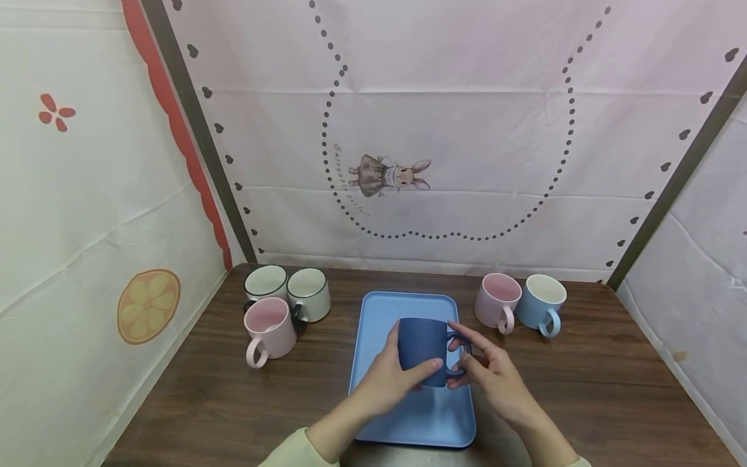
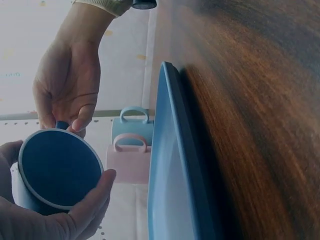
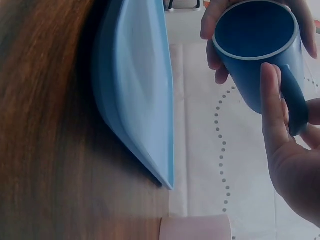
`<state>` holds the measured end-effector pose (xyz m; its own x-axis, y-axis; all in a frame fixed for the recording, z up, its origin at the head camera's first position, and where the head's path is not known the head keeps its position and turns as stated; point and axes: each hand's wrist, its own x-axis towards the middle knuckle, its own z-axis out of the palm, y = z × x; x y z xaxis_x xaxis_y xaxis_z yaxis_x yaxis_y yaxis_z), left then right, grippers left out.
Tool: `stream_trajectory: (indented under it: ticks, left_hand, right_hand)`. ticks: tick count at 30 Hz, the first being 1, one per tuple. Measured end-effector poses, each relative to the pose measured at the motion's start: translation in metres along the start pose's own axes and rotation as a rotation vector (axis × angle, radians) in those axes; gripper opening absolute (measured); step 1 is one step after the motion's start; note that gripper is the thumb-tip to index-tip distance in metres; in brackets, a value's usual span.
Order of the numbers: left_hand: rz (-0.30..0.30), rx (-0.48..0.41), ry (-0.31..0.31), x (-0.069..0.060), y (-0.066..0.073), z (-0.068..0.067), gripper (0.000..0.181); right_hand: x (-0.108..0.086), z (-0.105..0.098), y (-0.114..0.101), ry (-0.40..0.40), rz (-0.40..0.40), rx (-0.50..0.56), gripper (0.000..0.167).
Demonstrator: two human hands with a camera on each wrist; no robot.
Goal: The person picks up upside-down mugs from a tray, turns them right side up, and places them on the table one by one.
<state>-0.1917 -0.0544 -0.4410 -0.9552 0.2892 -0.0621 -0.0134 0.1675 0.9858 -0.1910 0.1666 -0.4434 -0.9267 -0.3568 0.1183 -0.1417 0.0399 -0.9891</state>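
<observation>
A dark blue mug (image 1: 423,350) is held up over the light blue tray (image 1: 420,418), tilted so that its mouth is out of sight in the head view. Both wrist views look into that mouth and its pale rim. My left hand (image 1: 386,379) grips the mug's body, thumb across its side. On the other side my right hand (image 1: 496,376) holds the handle (image 1: 465,353) between thumb and fingers. In the right wrist view, one finger of the right hand (image 3: 295,170) lies along the mug (image 3: 255,30) beside the handle.
At the back left, two white mugs with dark rims (image 1: 266,283) (image 1: 309,292) stand close to a pink mug (image 1: 271,327). Another pink mug (image 1: 496,301) and a light blue mug (image 1: 539,301) stand at the back right. Printed cloth walls (image 1: 467,143) enclose the wooden table (image 1: 613,389).
</observation>
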Motion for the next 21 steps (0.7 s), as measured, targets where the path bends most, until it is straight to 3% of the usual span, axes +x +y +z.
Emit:
stream_trajectory:
  ticks: [8,17,21]
  left_hand:
    - [0.001,0.152,0.059,0.0012,-0.0007,-0.0034,0.105]
    - [0.024,0.198,0.072,-0.0001,-0.0001,-0.0068,0.100]
    - [0.070,0.215,0.092,-0.0004,-0.0026,-0.0058,0.100]
  right_hand:
    - [-0.0006,0.0015,0.0050,-0.032,-0.068,-0.050,0.051]
    - [-0.0011,0.0015,0.0077,-0.011,-0.084,-0.095,0.053]
    - [-0.0008,0.0013,0.0082,0.005,-0.091,-0.117,0.052]
